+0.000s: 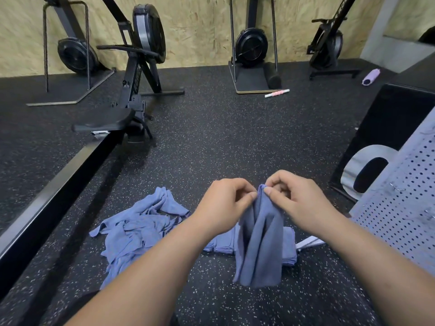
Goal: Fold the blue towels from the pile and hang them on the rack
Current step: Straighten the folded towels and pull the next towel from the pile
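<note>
Both forearms reach in from the bottom of the view, and the blue towel (260,243) hangs right between them. Its top edge is bunched at the fingertips and the rest drops in long vertical folds towards the speckled black floor (211,142). The left hand (223,203) pinches that top edge between thumb and forefinger, with the other fingers curled in. The right hand (299,201) does the same from the other side. The two pinches sit almost touching, knuckles up.

Just behind the hanging towel lies a flat stack of folded towels (221,244), partly hidden by the cloth and the left forearm. Left of it, beside the left wrist, the loose pile (138,229) sprawls crumpled on the floor.

There's open floor ahead of the hands, but the sides are hemmed in. A perforated grey panel (404,208) leans in close on the right, with a white strip (310,243) at its foot and a black box (388,128) behind it. On the left, the long black rail of a rowing machine (58,184) runs diagonally up to its seat (103,121).

Farther back, a pink roller stick (277,93) and a purple foam roller (371,76) lie on the floor. More black machines stand against the chipboard wall (200,27).
</note>
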